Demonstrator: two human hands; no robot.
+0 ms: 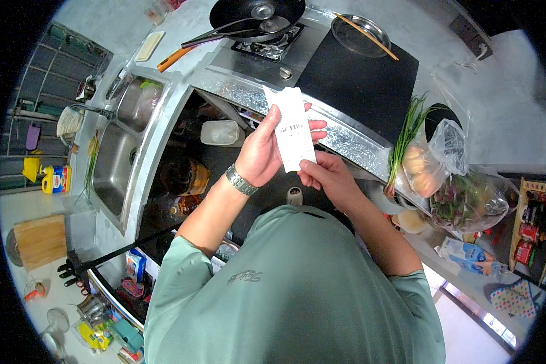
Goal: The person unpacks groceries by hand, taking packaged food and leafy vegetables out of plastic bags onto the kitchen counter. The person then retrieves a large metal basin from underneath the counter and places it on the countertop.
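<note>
A white paper slip (pixel 295 142) with a barcode and small print is held up in front of the body, its text too small to read. My left hand (pixel 262 151), with a metal watch on the wrist, supports it from the left and behind, thumb on its front and fingertips showing past its right edge. My right hand (pixel 330 177) pinches the lower right corner between thumb and curled fingers. Behind the slip lies the speckled counter edge (pixel 358 130).
A wok (pixel 236 12) with ladles stands on the gas stove (pixel 224 60). Chopsticks lie across a metal lid (pixel 352 45). Green onions (pixel 406 139) and bagged vegetables (pixel 467 200) sit at the right. A double sink (pixel 114 167) is on the left.
</note>
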